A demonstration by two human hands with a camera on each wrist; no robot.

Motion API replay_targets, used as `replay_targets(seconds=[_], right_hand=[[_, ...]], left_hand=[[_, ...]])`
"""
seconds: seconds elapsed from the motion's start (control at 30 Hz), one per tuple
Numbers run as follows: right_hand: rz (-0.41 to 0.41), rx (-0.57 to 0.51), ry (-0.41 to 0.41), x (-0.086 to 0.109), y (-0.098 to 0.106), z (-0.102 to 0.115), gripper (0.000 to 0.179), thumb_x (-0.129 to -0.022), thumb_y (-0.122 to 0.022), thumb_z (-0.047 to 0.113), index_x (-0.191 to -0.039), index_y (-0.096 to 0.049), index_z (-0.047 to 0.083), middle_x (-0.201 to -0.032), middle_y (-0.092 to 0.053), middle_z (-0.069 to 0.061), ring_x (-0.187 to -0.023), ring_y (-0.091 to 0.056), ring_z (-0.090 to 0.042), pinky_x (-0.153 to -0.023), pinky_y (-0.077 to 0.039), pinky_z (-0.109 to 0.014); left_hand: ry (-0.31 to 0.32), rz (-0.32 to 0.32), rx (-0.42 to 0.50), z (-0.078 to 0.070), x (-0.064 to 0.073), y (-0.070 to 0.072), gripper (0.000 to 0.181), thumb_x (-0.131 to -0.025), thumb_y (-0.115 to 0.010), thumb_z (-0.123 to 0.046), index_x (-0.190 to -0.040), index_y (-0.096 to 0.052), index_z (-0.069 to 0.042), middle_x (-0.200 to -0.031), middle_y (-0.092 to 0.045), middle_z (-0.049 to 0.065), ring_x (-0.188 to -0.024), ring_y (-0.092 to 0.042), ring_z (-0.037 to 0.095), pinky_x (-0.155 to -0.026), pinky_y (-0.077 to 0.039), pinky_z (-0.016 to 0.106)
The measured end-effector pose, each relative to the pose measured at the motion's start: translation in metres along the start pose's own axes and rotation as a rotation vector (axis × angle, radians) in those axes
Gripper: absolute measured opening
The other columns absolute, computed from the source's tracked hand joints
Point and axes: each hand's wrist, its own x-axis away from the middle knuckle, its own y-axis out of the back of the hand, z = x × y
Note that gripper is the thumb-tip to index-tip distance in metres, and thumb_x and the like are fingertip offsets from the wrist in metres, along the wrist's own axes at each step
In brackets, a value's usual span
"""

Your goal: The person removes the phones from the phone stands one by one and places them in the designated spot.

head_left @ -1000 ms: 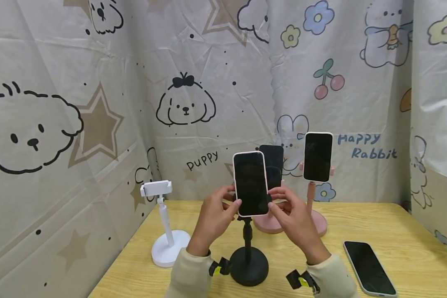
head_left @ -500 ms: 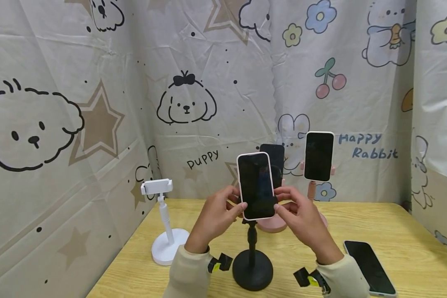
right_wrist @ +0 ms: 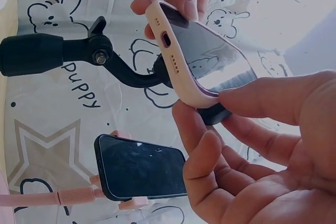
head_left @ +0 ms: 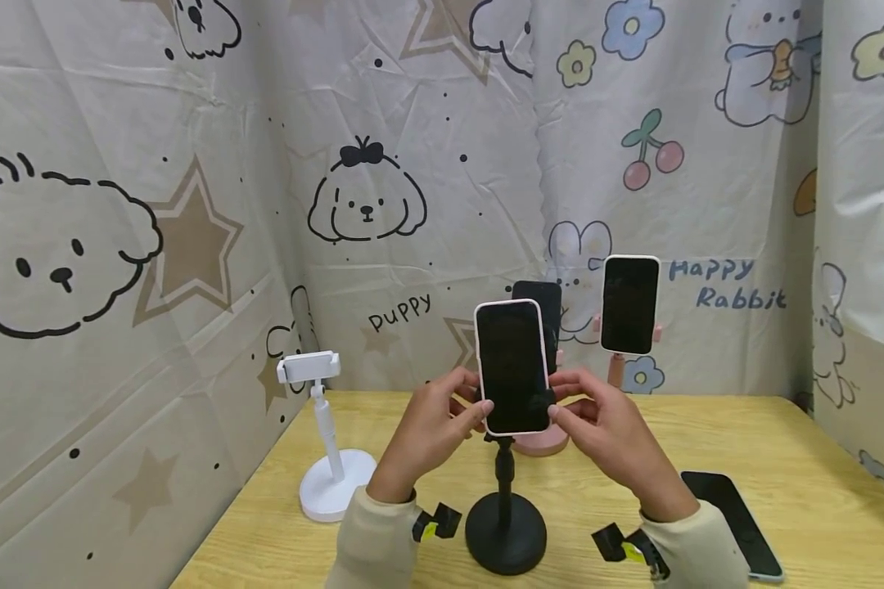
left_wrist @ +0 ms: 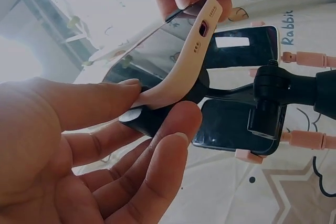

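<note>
A smartphone (head_left: 514, 364) in a pale pink case stands upright, screen toward me, at the head of a black phone stand (head_left: 506, 533). My left hand (head_left: 442, 421) pinches its lower left edge, thumb on the front and fingers behind. Opposite, my right hand (head_left: 597, 417) pinches the lower right edge the same way. In the left wrist view, the black holder (left_wrist: 197, 88) sits against the back of the case. The right wrist view shows a black holder end (right_wrist: 214, 115) beside the case, near my fingers. Most of the holder is hidden behind the phone.
A white phone stand (head_left: 331, 433) without a phone is at the left. Behind are a pink stand with a white-framed phone (head_left: 630, 304) and another pink stand with a dark phone (head_left: 538, 293), partly covered. A further phone (head_left: 737, 523) lies flat on the right, partly behind my right sleeve.
The phone and black stand have shifted slightly to the right, with both hands still gripping the phone. My right forearm has moved right and now covers part of the flat phone.
</note>
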Motion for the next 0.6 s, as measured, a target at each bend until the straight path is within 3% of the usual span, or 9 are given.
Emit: replay_targets(seconds=[0.3, 0.6], right_hand=[[0.002, -0.023, 0.017, -0.0002, 0.0023, -0.0022, 0.036, -0.092, -0.066, 0.012, -0.126, -0.056, 0.007, -0.11, -0.063, -0.014, -0.085, -0.067, -0.018, -0.064, -0.052, -0.027], [0.017, -0.037, -0.008, 0.0008, 0.0015, -0.0043, 0.038, -0.092, -0.067, 0.014, -0.128, -0.055, 0.008, -0.112, -0.062, -0.014, -0.086, -0.067, -0.019, -0.064, -0.053, -0.028]], left_hand=[[-0.032, 0.001, 0.0, -0.0007, -0.0005, 0.0026, 0.021, -0.092, -0.067, -0.016, -0.112, -0.062, -0.01, -0.088, -0.066, 0.003, -0.065, -0.064, 0.007, -0.057, -0.054, 0.025], [-0.02, 0.004, 0.005, 0.0014, 0.0021, 0.002, 0.024, -0.091, -0.067, -0.015, -0.114, -0.062, -0.011, -0.089, -0.066, 0.003, -0.065, -0.064, 0.007, -0.058, -0.054, 0.025]])
